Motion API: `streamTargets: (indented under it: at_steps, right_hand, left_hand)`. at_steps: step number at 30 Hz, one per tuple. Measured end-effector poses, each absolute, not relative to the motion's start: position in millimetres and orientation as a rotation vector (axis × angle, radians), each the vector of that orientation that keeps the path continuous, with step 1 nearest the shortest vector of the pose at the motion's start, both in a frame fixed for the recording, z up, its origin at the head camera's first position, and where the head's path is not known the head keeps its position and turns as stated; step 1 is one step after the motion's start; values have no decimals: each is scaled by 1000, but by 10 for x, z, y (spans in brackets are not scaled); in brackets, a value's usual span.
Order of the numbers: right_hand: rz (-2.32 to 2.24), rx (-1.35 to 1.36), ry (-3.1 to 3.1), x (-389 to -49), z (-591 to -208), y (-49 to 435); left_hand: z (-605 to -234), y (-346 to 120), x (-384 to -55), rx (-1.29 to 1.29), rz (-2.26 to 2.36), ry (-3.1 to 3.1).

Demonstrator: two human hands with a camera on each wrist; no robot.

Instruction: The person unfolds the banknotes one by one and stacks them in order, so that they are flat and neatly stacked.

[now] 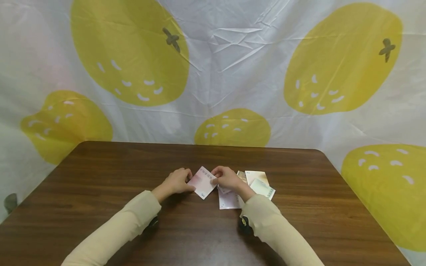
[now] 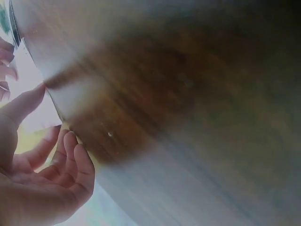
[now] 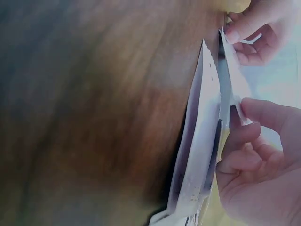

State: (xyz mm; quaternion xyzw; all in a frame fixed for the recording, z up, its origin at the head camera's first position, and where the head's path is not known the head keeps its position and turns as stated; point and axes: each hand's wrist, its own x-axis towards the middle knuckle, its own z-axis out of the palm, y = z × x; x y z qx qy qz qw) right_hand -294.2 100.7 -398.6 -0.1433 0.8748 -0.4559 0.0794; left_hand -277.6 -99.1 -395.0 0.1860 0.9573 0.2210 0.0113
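Observation:
A pale pink paper card (image 1: 202,183) with a row of small printed marks along one edge is held between both hands, tilted like a diamond. My left hand (image 1: 178,181) pinches its left corner, thumb in front and a finger behind, as the left wrist view shows on the card (image 2: 33,89). At the opposite corner, my right hand (image 1: 229,180) pinches it between thumb and fingers. Beneath the right hand lies a lilac paper card (image 1: 229,200), partly covered. In the right wrist view, the held card (image 3: 236,75) is seen nearly edge-on above the lying cards (image 3: 202,117).
Right of the right hand, a white card with a tan corner (image 1: 257,175), a pale green card (image 1: 263,188) and a brown patterned one (image 1: 242,175) overlap on the dark wooden table (image 1: 100,170). Behind the table hangs a white cloth (image 1: 213,74) with yellow fruit prints.

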Motion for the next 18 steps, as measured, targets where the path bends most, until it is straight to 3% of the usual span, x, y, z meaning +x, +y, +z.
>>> streamTargets:
  at_steps: [18]
  right_hand:
    - [-1502, -467, 2477, -2864, -3887, 1194]
  left_hand:
    - [-3981, -1021, -2756, 513, 1330, 2659]
